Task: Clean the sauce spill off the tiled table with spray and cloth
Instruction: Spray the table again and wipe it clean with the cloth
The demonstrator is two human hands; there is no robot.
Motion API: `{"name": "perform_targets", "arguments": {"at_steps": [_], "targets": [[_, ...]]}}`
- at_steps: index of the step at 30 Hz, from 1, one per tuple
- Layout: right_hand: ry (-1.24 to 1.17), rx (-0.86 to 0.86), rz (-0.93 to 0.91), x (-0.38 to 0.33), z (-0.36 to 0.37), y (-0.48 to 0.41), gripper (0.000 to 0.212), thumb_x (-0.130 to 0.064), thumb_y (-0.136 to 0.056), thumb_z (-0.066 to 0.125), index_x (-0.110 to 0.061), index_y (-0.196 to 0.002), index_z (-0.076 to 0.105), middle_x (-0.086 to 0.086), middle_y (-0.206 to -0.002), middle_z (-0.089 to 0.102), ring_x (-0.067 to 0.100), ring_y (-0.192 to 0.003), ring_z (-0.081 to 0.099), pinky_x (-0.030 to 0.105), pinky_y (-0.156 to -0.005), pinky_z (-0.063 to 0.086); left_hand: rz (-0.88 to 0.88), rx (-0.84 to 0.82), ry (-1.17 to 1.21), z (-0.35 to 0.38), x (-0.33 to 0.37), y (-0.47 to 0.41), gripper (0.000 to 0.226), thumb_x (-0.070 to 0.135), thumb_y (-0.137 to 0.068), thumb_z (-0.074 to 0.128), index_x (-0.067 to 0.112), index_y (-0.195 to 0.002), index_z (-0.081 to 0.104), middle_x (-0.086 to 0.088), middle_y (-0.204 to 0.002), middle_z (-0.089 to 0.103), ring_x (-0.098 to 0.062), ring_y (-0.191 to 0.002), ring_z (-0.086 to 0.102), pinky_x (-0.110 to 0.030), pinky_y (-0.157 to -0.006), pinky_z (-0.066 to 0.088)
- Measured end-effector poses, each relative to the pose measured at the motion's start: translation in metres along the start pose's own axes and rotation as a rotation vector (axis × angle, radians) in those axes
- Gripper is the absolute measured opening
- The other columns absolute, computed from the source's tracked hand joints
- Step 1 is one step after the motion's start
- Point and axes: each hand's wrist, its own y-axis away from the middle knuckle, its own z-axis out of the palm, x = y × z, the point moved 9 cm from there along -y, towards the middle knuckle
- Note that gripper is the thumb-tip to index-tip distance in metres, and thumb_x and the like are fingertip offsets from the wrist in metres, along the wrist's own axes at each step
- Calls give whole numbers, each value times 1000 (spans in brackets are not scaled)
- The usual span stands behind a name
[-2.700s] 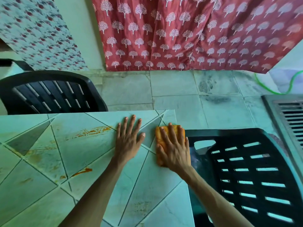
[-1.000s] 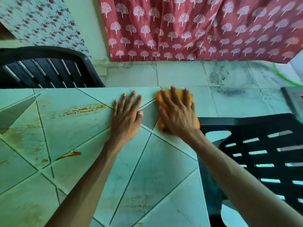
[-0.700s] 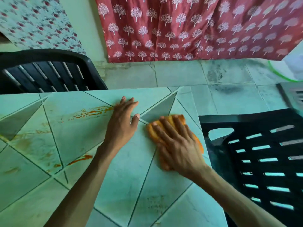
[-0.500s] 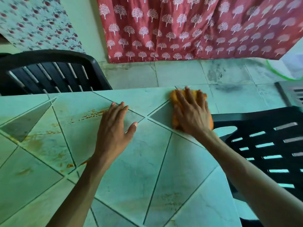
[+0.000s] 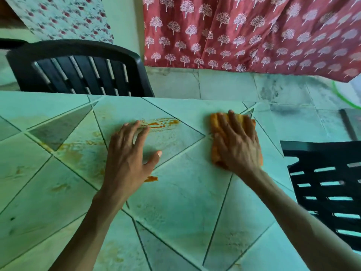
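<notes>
My right hand flat on orange cloth, fingers straight, pressing for scrub force. My left hand splayed on table, grasping nothing, bracing beside sauce streak.

Pale tiled table, orange cloth near its far right corner, sauce streak by the far edge, left hand resting mid-table.

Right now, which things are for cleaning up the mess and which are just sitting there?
For the job: orange cloth under the right hand, sauce streak, tiled table.
Just there: far black chair, near black chair, red curtain.
</notes>
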Motion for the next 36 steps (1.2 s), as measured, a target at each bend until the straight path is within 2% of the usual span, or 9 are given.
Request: {"name": "perform_targets", "arguments": {"at_steps": [4, 10, 14, 17, 21, 24, 29, 32, 36], "targets": [[-53, -4, -112, -96, 16, -56, 60, -55, -99, 31, -38, -156, 25, -5, -165, 22, 38, -152, 13, 58, -117, 25, -103, -16, -70, -2, -17, 8, 81, 69, -84, 42, 19, -148, 39, -5, -159, 28, -30, -147, 23, -53, -114, 27], [46, -75, -446, -114, 23, 61, 56, -50, -104, 26, -35, -158, 20, -6, -165, 23, 27, -154, 11, 49, -123, 18, -131, -33, -69, -3, -37, 14, 79, 67, -87, 41, 21, -150, 35, -1, -162, 22, -27, -149, 19, -53, -116, 23], [130, -18, -219, -65, 20, 4, 56, -51, -104, 22, -33, -158, 23, -3, -163, 30, 27, -153, 18, 53, -121, 18, -113, -23, -53, -8, -50, 23, 81, 67, -86, 43, 18, -150, 36, -3, -161, 25, -28, -149, 19, -53, -117, 21], [2, -1, -49, -104, 24, -58, 63, -62, -98, 14, -39, -156, 22, -5, -165, 22, 35, -152, 14, 58, -119, 20, -126, -27, -44, -10, -60, 29, 82, 67, -86, 43, 17, -151, 35, -2, -161, 25, -27, -150, 18, -52, -119, 18], [-28, -39, -324, -196, 31, -17, 60, -57, -99, 26, -41, -157, 20, -9, -166, 17, 32, -154, 6, 56, -120, 21, -149, -46, -31, -12, -74, 35, 81, 68, -87, 40, 20, -151, 34, 0, -161, 24, -25, -150, 16, -54, -118, 19], [6, -98, -491, -180, 29, 56, 59, -55, -101, 28, -40, -157, 19, -11, -166, 16, 29, -155, 6, 51, -121, 24, -159, -58, -24, -15, -82, 39, 80, 68, -87, 39, 20, -151, 33, 1, -161, 25, -24, -151, 14, -55, -118, 18], [34, -101, -337, -127, 23, 18, 60, -59, -101, 21, -39, -157, 22, -8, -166, 19, 27, -154, 12, 53, -122, 21, -160, -73, -32, -17, -90, 47, 80, 67, -89, 36, 19, -153, 31, 0, -162, 22, -24, -151, 11, -53, -120, 13], [-44, -63, -195, -174, 31, -45, 60, -60, -100, 22, -43, -157, 16, -11, -167, 11, 30, -155, 3, 57, -122, 17, -174, -69, -27, -18, -91, 51, 80, 67, -89, 36, 19, -152, 32, 0, -162, 23, -24, -151, 12, -51, -122, 10], [-48, -79, -396, -270, 47, -36, 59, -57, -102, 24, -42, -158, 11, -10, -168, 7, 30, -155, -1, 58, -122, 14, -194, -69, -30, -22, -104, 60, 78, 68, -87, 39, 21, -149, 37, 0, -160, 26, -24, -150, 17, -52, -119, 17]]}}
